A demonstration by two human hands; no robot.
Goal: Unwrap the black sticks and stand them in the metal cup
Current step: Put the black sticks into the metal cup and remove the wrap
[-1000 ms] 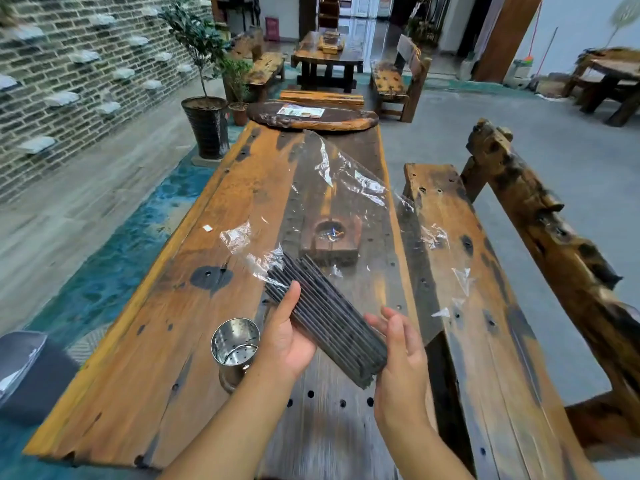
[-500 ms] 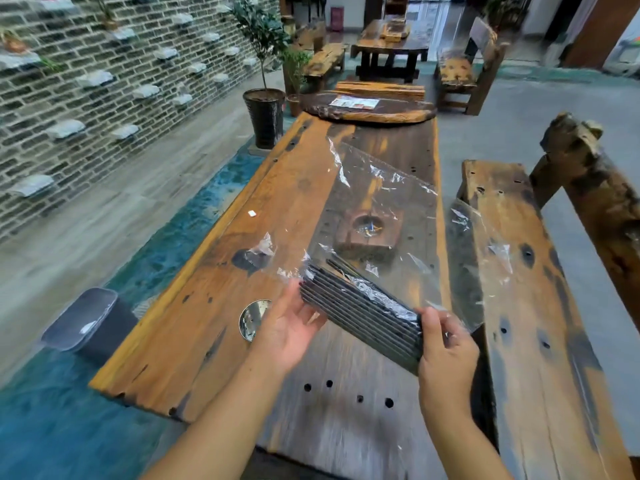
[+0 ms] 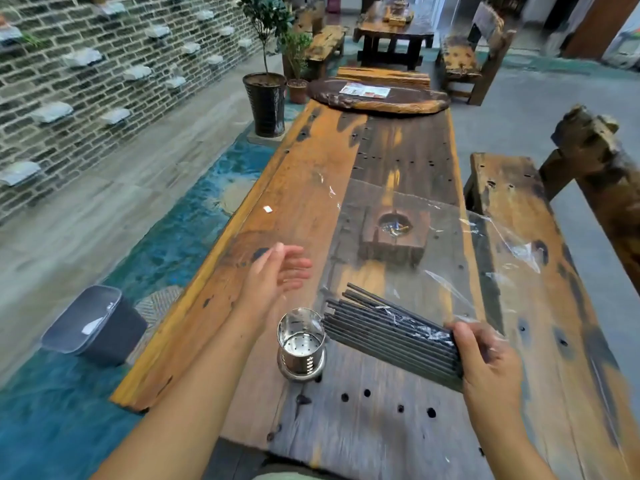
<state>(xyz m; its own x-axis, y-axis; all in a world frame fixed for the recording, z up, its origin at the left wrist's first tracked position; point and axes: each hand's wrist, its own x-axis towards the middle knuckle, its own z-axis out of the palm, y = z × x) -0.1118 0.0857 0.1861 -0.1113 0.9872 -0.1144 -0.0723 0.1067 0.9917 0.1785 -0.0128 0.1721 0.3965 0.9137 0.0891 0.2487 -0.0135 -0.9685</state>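
A bundle of black sticks (image 3: 391, 332) lies flat and slanted over the wooden table (image 3: 311, 209), with clear plastic wrap (image 3: 485, 258) spread out behind and to the right of it. My right hand (image 3: 488, 358) grips the bundle's near right end. The free ends of the sticks point left, just beside the rim of the perforated metal cup (image 3: 301, 342), which stands upright on the table. My left hand (image 3: 277, 271) hovers open above the table, up and to the left of the cup, holding nothing.
A wooden block with a round hollow (image 3: 394, 233) sits beyond the sticks. A bench (image 3: 540, 271) runs along the right. A grey bin (image 3: 93, 327) stands on the floor to the left. A wooden slab with a leaflet (image 3: 377, 95) lies at the table's far end.
My left hand has let go of the sticks and drawn away to the left. The wrap has slipped off the left end of the bundle. The cup is in full view below the sticks' ends.
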